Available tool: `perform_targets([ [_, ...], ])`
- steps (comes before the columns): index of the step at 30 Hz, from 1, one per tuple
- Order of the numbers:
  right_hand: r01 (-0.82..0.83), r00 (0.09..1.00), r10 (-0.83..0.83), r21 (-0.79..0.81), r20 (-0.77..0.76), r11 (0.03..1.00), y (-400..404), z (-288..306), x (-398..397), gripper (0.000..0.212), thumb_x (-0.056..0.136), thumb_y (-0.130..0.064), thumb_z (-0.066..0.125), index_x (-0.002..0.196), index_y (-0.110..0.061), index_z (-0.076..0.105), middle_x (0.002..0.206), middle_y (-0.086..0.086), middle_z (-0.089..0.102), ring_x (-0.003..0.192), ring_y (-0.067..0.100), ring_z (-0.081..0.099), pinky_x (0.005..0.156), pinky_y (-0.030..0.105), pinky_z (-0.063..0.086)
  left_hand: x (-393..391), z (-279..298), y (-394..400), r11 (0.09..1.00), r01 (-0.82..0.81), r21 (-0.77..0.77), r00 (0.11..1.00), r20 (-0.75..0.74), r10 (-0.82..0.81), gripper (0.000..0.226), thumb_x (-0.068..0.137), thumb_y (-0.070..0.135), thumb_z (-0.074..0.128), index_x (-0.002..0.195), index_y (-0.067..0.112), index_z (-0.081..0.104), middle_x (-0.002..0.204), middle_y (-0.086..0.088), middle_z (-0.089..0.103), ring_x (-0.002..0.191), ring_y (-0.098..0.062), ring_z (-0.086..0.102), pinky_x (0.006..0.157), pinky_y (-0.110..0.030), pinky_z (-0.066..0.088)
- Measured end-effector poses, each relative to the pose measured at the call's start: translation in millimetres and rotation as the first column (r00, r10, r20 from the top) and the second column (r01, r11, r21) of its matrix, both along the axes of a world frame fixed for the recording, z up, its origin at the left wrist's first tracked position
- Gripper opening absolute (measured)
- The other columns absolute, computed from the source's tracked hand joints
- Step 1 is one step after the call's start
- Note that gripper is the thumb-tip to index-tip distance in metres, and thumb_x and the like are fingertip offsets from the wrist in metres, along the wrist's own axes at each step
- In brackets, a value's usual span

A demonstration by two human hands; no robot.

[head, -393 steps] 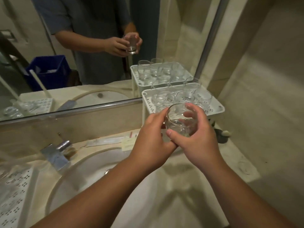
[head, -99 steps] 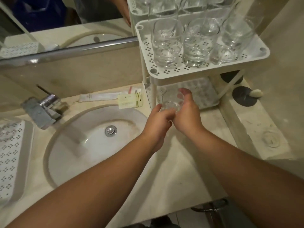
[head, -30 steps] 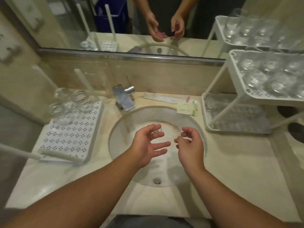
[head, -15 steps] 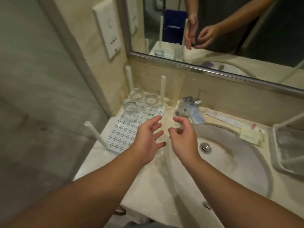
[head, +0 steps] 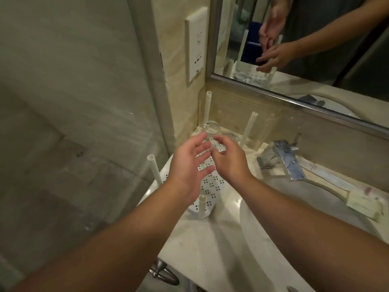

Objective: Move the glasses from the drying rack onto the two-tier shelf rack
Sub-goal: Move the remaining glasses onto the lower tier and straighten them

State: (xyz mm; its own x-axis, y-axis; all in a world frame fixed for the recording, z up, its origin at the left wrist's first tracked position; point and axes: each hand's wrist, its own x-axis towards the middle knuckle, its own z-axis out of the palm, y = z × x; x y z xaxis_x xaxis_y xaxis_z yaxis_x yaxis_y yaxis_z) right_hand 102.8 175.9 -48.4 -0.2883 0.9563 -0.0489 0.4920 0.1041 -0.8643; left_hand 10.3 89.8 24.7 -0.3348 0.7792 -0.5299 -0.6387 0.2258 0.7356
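The white perforated drying rack [head: 211,185] sits at the left end of the counter, with upright white posts at its corners. Three clear glasses stand at its far end: one at the back [head: 211,127], one to its right [head: 231,136], and one mostly hidden between my hands. My left hand [head: 189,167] hovers over the rack with fingers spread. My right hand [head: 230,160] is beside it, fingers loosely curled close to the near glass; I cannot tell whether they touch it. The two-tier shelf rack is out of view.
A chrome tap [head: 287,160] and the sink basin [head: 299,209] lie right of the rack. Paper sachets [head: 365,205] rest on the counter by the mirror [head: 305,49]. A wall socket [head: 195,45] and a glass partition [head: 73,102] close the left side.
Both hands have moved forward over the drying rack and now reach the glasses at its far end. The view has swung further left, so the shelf rack has left the frame.
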Motion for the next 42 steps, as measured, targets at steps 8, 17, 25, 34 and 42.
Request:
perform_targets([
  [8, -0.420, 0.814, 0.366, 0.022, 0.451, 0.907, 31, -1, -26, 0.067, 0.090, -0.013, 0.062, 0.151, -0.027, 0.035, 0.152, 0.007, 0.039, 0.135, 0.025, 0.043, 0.105, 0.034, 0.039, 16, -21, -17, 0.979, -0.153, -0.137, 0.984, 0.076, 0.164, 0.016, 0.090, 0.026, 0.060, 0.094, 0.017, 0.073, 0.094, -0.004, 0.068, 0.089, -0.022, 0.063, 0.075, -0.036, 0.050],
  [17, -0.489, 0.633, 0.396, -0.053, 0.665, 0.871, 49, -12, -33, 0.068, 0.091, -0.029, 0.063, 0.150, -0.038, 0.032, 0.144, 0.013, 0.032, 0.107, 0.029, 0.059, 0.085, 0.036, 0.052, 24, -25, -11, 0.957, -0.186, -0.222, 0.947, 0.217, 0.235, 0.022, 0.092, 0.028, 0.057, 0.101, 0.012, 0.069, 0.100, -0.009, 0.063, 0.093, -0.026, 0.061, 0.079, -0.039, 0.051],
  [25, -0.556, 0.551, 0.419, -0.057, 0.721, 0.829, 51, -24, -34, 0.067, 0.077, -0.028, 0.079, 0.133, -0.025, 0.042, 0.126, 0.010, 0.051, 0.098, 0.030, 0.061, 0.076, 0.036, 0.051, 6, -40, -15, 0.948, -0.110, -0.297, 0.941, 0.275, 0.195, 0.034, 0.096, 0.035, 0.053, 0.110, 0.007, 0.065, 0.107, -0.014, 0.061, 0.095, -0.031, 0.061, 0.081, -0.041, 0.051],
  [34, -0.497, 0.709, 0.320, 0.123, 0.629, 0.859, 30, 14, -14, 0.061, 0.075, -0.030, 0.080, 0.126, -0.026, 0.047, 0.117, 0.005, 0.060, 0.087, 0.023, 0.061, 0.065, 0.030, 0.046, -8, -43, -6, 0.943, 0.098, -0.317, 0.970, 0.243, -0.019, 0.024, 0.097, 0.031, 0.053, 0.099, 0.008, 0.059, 0.098, -0.011, 0.057, 0.084, -0.030, 0.061, 0.072, -0.039, 0.049],
  [42, -0.502, 0.704, 0.205, 0.274, 0.680, 0.820, -2, 99, 21, 0.064, 0.072, -0.036, 0.077, 0.128, -0.035, 0.046, 0.116, -0.001, 0.059, 0.097, 0.025, 0.061, 0.070, 0.032, 0.046, 5, -4, 13, 0.968, 0.150, -0.200, 0.851, 0.525, -0.023, 0.059, 0.098, 0.038, 0.054, 0.128, -0.013, 0.049, 0.132, -0.028, 0.050, 0.110, -0.041, 0.061, 0.076, -0.050, 0.060],
])
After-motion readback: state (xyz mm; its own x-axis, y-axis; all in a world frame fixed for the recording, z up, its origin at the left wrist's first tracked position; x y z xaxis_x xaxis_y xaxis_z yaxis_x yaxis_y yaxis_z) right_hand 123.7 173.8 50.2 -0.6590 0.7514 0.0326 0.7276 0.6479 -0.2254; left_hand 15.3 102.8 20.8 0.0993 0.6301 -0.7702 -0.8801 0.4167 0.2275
